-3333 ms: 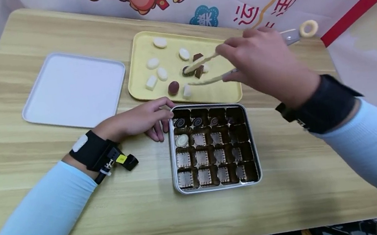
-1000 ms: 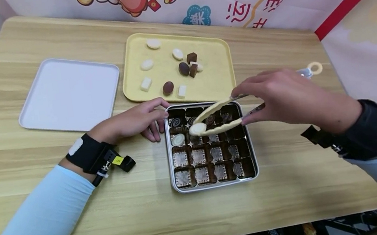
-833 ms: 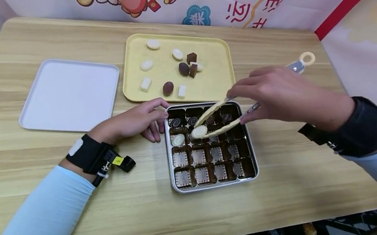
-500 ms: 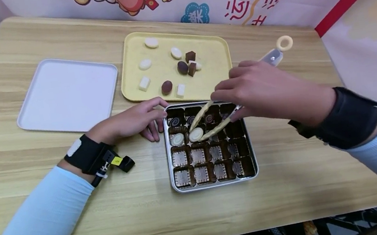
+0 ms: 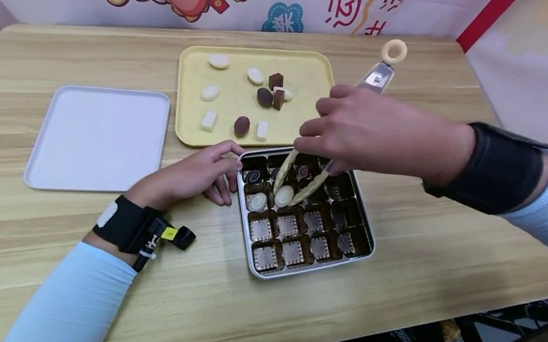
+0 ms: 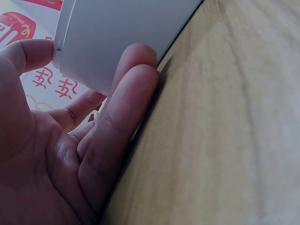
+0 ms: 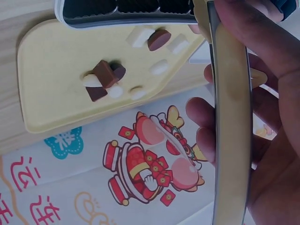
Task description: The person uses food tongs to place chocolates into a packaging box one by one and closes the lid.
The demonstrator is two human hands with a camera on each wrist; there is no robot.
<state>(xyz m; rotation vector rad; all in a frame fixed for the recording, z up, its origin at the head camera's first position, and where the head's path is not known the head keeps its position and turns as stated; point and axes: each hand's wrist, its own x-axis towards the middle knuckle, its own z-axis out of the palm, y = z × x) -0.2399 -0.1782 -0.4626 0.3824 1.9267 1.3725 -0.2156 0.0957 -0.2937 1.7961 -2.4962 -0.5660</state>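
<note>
My right hand [image 5: 313,144] grips cream tongs [image 5: 301,182] over a square metal tin [image 5: 313,267] lined with brown cups. The tong tips pinch a white oval candy [image 5: 284,195], low in the second cup of the tin's second row. Another white candy [image 5: 258,202] lies in the cup to its left. Swirl chocolates [image 5: 255,176] fill the top row. My left hand [image 5: 191,176] rests against the tin's upper left corner. In the left wrist view its fingers [image 6: 126,108] lie straight along the tin's wall [image 6: 117,37]. The right wrist view shows the tongs [image 7: 229,117] in my fingers.
Behind the tin, a yellow tray [image 5: 308,74] holds several white and brown candies, and it also shows as the yellow tray [image 7: 51,93] in the right wrist view. A white tray [image 5: 93,137] sits at the left. A printed banner lines the table's far edge.
My right hand came from the yellow tray to the tin, then moved left and down, bringing the white candy into the second-row cup. The left hand stayed at the tin's corner.
</note>
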